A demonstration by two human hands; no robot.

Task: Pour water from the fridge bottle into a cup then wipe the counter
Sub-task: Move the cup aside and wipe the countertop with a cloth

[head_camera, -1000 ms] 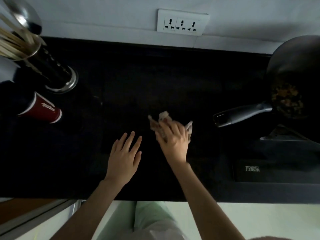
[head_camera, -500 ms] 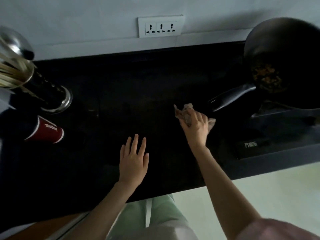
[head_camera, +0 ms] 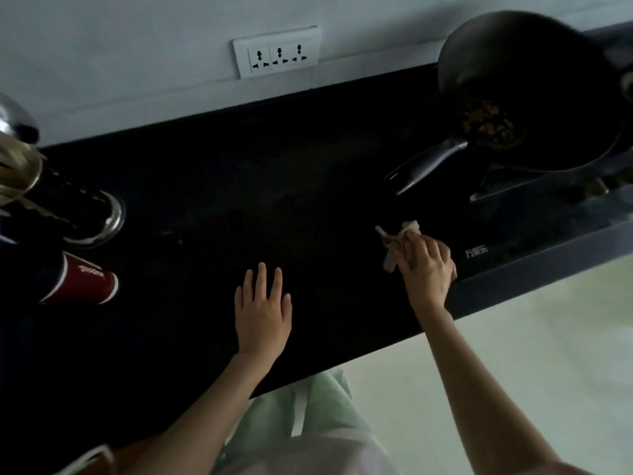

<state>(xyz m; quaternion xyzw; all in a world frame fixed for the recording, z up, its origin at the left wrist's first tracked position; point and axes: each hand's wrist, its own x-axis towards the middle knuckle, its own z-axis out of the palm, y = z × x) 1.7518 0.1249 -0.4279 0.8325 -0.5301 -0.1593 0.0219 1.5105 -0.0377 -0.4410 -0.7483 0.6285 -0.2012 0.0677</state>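
My right hand [head_camera: 426,265] presses a crumpled pale cloth [head_camera: 394,240] onto the black counter [head_camera: 274,186], close to the stove's left edge. The cloth sticks out past my fingers on the left and top. My left hand [head_camera: 262,310] lies flat on the counter with fingers spread, holding nothing. A red paper cup [head_camera: 82,284] stands at the far left of the counter, well away from both hands. No bottle is in view.
A metal utensil holder [head_camera: 68,210] with chopsticks stands behind the cup. A dark pan [head_camera: 534,97] with food sits on the stove [head_camera: 513,241] at the right, its handle [head_camera: 424,166] pointing toward my right hand. A wall socket [head_camera: 277,56] is above the counter.
My right hand has slid the cloth rightward across the counter toward the stove. The left hand stays flat on the counter. The view has tilted.
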